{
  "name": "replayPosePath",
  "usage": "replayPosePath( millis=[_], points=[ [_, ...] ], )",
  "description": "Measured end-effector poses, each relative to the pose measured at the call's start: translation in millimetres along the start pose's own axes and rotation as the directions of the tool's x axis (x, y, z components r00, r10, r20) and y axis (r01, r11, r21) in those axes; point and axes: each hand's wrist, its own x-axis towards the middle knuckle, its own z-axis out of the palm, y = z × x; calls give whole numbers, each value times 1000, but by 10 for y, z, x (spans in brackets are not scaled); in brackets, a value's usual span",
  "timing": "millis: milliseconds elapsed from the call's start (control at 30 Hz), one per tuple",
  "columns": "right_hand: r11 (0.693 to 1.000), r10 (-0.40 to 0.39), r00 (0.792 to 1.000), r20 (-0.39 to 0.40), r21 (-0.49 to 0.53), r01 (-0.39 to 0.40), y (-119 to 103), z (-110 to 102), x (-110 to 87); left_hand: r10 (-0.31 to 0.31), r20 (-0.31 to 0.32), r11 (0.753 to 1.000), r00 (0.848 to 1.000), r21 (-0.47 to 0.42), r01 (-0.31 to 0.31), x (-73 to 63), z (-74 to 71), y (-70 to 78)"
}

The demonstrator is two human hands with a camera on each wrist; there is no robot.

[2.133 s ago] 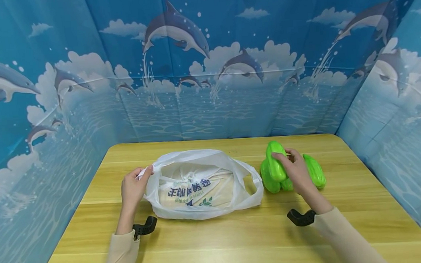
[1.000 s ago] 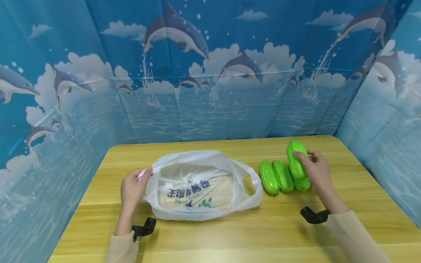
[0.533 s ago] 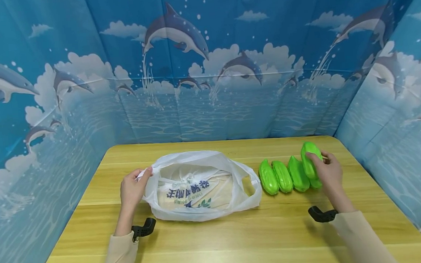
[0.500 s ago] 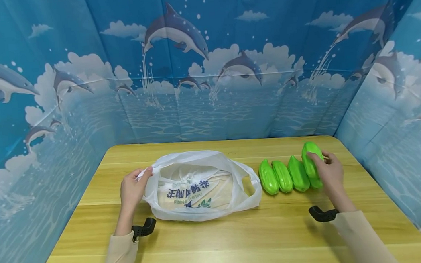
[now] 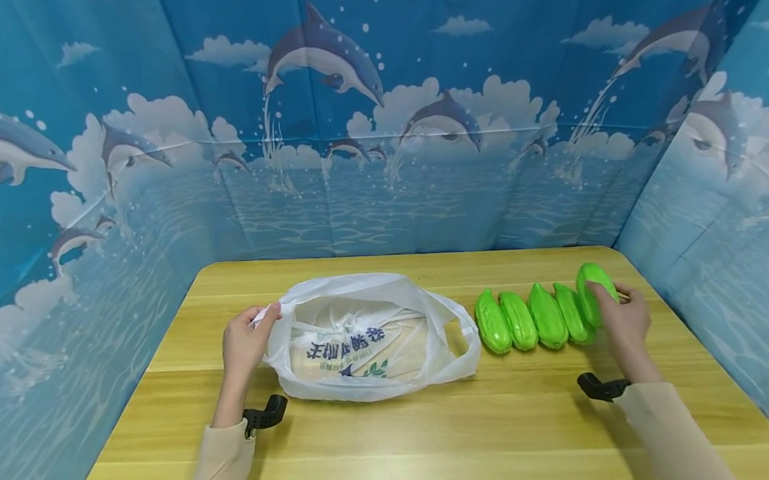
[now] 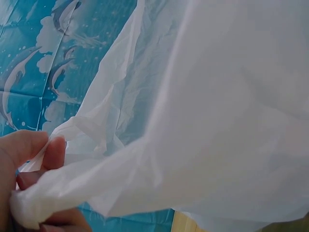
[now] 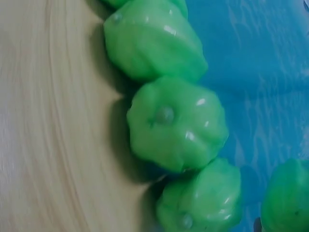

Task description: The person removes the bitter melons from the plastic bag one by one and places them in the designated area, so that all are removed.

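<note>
My left hand (image 5: 245, 340) pinches the left handle of a white plastic bag (image 5: 380, 388). The left wrist view shows the handle bunched between thumb and fingers of that hand (image 6: 26, 152). The bag's mouth gapes, and a beige pack (image 5: 351, 348) with blue print lies inside. At the right, my right hand (image 5: 627, 320) grips a glossy green ribbed gourd (image 5: 592, 282), tilted at the right end of a row. Several like gourds (image 5: 548, 318) lie side by side left of it. The right wrist view shows the stem ends of the lying gourds (image 7: 178, 125) close up.
A wooden table (image 5: 397, 445) bears everything. The row of gourds begins just right of the bag's right handle (image 5: 459, 338). A blue dolphin-print curtain (image 5: 382, 196) stands behind the table and along both sides.
My right hand has carried its gourd rightward, from above the left of the row to its right end. The lying gourds now show more fully. My left hand and the bag stay put.
</note>
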Motion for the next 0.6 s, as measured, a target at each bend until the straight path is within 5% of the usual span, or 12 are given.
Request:
replayPosePath(
  millis=[167, 400, 600],
  points=[
    [1000, 14, 1000, -8, -25, -14, 183, -36, 182, -1, 11, 1000, 1000, -7, 1, 1, -1, 4],
    [997, 79, 997, -7, -26, -79, -103, -129, -131, -4, 16, 1000, 1000, -14, 4, 3, -1, 4],
    [996, 87, 996, -11, -4, -87, -121, -167, -187, 6, 10, 1000, 1000, -15, -6, -2, 1, -1]
  ],
)
